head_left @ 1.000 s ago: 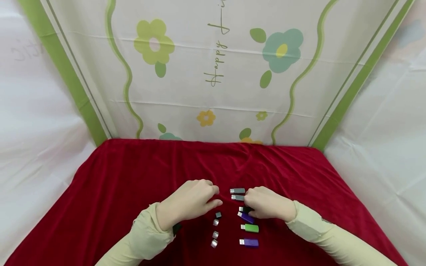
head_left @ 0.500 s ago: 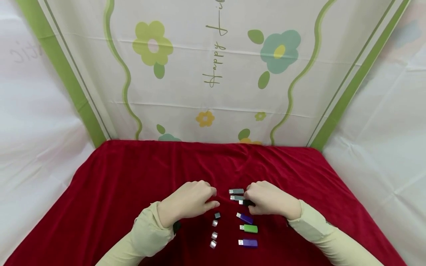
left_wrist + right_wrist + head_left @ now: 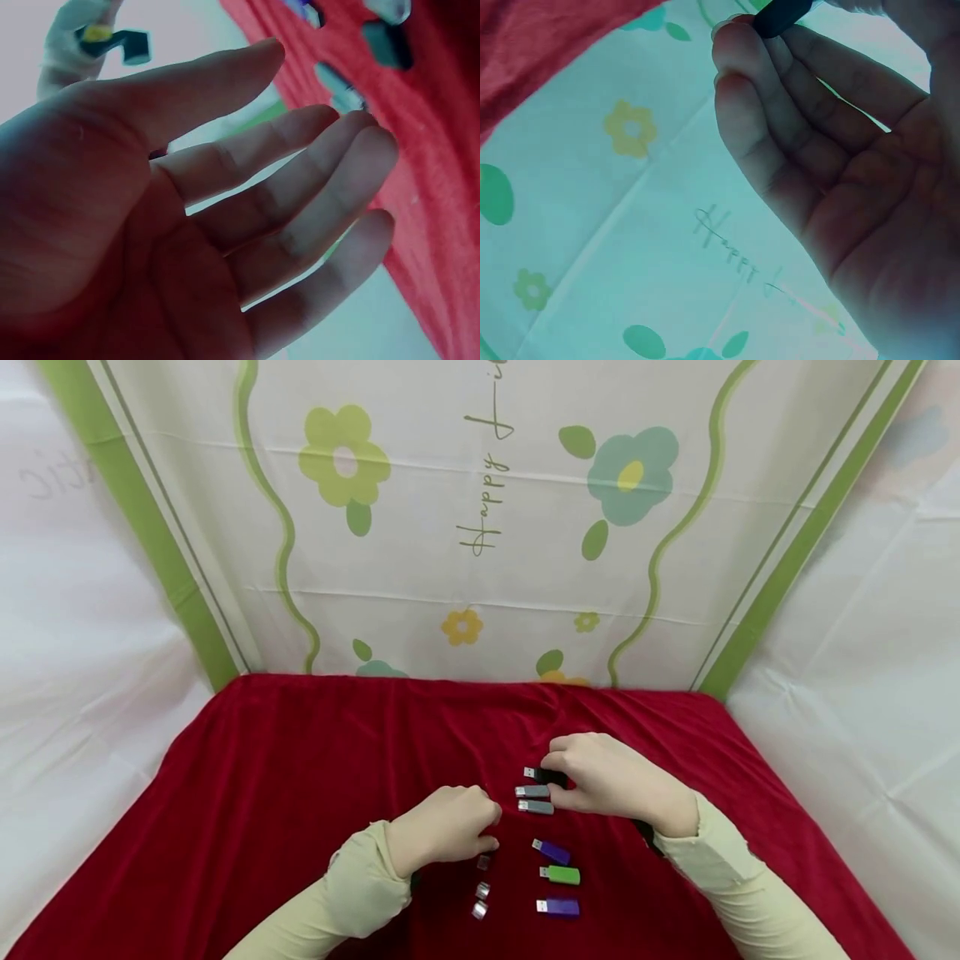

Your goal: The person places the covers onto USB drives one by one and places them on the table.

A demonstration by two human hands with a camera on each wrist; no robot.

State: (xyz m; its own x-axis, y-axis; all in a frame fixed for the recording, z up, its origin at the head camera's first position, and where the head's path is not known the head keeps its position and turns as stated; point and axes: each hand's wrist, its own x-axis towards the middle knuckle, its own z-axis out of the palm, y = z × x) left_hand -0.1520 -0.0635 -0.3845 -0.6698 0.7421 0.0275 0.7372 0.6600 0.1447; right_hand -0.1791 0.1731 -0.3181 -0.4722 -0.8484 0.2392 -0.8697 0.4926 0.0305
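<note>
A black USB stick [image 3: 553, 776] is pinched between the thumb and fingers of my right hand [image 3: 611, 781], its metal plug pointing left; its dark end [image 3: 782, 16] shows at the fingertips in the right wrist view. Right below it lie two grey USB sticks [image 3: 532, 791]. My left hand [image 3: 446, 827] hovers left of the sticks, its fingers [image 3: 330, 195] loosely bent and holding nothing. Near its fingertips, a small black cap [image 3: 388, 43] lies on the cloth in the left wrist view; in the head view the hand mostly hides it.
Nearer the front lie a dark purple USB stick [image 3: 552, 851], a green one [image 3: 561, 875] and a purple one [image 3: 558, 907]. Three small clear caps [image 3: 482, 891] form a column to their left. Red cloth [image 3: 300, 752] covers the table; a printed curtain [image 3: 420, 560] stands behind.
My right hand has carried the black USB stick away from me, from beside the dark purple stick to above the grey ones. The left hand has moved slightly nearer and right, over the black cap.
</note>
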